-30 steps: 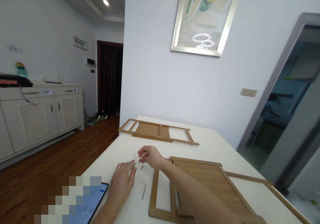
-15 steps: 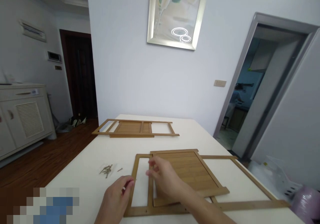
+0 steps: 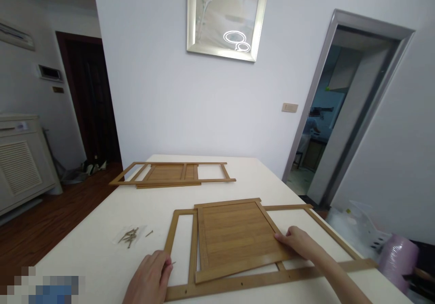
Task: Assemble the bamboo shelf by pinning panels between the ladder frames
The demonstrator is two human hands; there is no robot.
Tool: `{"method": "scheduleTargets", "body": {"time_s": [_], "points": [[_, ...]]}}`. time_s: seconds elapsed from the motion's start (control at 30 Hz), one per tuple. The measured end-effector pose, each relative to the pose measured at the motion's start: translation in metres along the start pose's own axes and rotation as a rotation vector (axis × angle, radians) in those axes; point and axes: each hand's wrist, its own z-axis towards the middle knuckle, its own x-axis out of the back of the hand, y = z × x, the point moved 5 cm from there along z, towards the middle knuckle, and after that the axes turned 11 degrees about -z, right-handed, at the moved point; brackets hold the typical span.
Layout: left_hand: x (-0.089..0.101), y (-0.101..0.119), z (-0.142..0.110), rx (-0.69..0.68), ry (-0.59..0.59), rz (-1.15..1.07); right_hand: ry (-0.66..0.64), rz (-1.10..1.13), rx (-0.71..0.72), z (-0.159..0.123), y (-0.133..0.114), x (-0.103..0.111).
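Note:
A square wooden panel [image 3: 234, 231] lies slightly askew on top of a long wooden frame [image 3: 192, 245] on the table. My right hand [image 3: 301, 244] grips the panel's right edge, thumb on top and the other fingers partly hidden. Over the frame's left end, my left hand [image 3: 149, 274] is closed in a pinch. A thin metal screw [image 3: 174, 262] pokes out between its fingertips, mostly covered. Several screws [image 3: 129, 236] are heaped on a clear plastic bag left of the frame, with one loose screw [image 3: 149, 233] beside them.
Another wooden frame [image 3: 210, 181] with a panel rests at the white table's [image 3: 244, 168] far side, its left end past the edge. A pink wrapped roll [image 3: 396, 261] stands beyond the right edge. A person [image 3: 311, 125] is in the room through the doorway.
My right hand has moved right, from the panel's left edge to its right edge, and now grips it. The panel sits at a slightly different angle. The view has turned right.

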Motion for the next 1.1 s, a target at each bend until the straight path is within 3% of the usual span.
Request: {"method": "scheduleTargets", "body": {"time_s": [0.2,0.4,0.6,0.7,0.83,1.0,1.1], "points": [[0.003,0.018,0.002,0.072,-0.017,0.148,-0.098,0.43,-0.003,-0.007,-0.005,0.001],[-0.006,0.026,0.006,0.101,-0.005,0.347,-0.184,0.931,0.112,-0.023,-0.016,0.014],[-0.003,0.022,0.015,0.109,0.028,0.335,-0.078,1.499,0.009,-0.022,-0.027,0.009],[0.006,0.022,0.018,0.106,0.067,0.202,-0.052,1.52,-0.007,-0.023,-0.032,0.003],[0.014,0.012,0.019,0.155,0.203,-0.092,-0.042,1.495,-0.013,-0.03,-0.033,0.006],[-0.004,-0.009,0.016,0.438,0.202,-0.624,0.043,1.456,0.032,-0.044,-0.032,0.021],[-0.011,-0.007,0.012,0.501,0.206,-0.945,0.121,1.451,0.004,-0.051,-0.03,0.024]]}}
